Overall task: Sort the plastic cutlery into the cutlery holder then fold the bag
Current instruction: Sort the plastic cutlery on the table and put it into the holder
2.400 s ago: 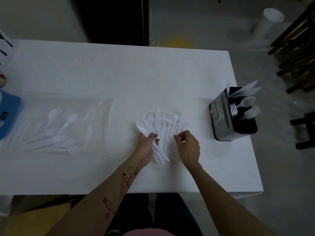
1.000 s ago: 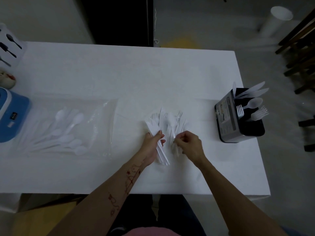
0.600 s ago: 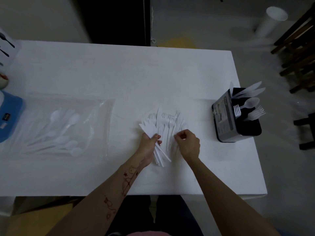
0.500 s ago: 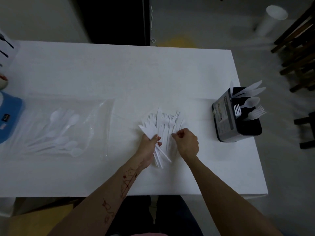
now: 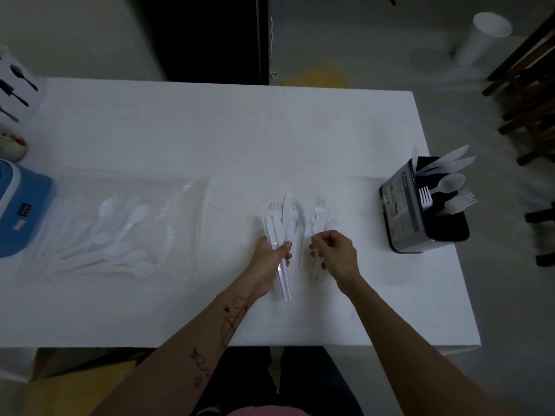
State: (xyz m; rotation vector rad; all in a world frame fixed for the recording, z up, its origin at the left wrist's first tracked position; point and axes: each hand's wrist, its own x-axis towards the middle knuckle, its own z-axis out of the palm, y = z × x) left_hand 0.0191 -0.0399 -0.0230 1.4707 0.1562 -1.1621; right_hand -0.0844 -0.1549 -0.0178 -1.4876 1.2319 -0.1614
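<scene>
A pile of white plastic forks and knives (image 5: 292, 216) lies on the white table (image 5: 228, 139), near its front middle. My left hand (image 5: 270, 259) grips a bundle of white knives (image 5: 277, 235) by their handles, tips pointing away from me. My right hand (image 5: 335, 253) pinches the handle of a white fork (image 5: 319, 210) just right of the bundle. The black and grey cutlery holder (image 5: 417, 211) stands at the table's right edge with knives, a spoon and forks upright in it. A clear plastic bag (image 5: 120, 223) with several white spoons lies flat to the left.
A blue device (image 5: 21, 211) sits at the left edge, with a card showing black utensils (image 5: 16, 88) behind it. Dark wooden furniture (image 5: 528, 94) and a white cylinder (image 5: 480, 37) stand on the floor to the right.
My left hand has turned its bundle of knives more upright and gathered it tighter. My right hand has shifted slightly right and drawn a fork apart from the pile.
</scene>
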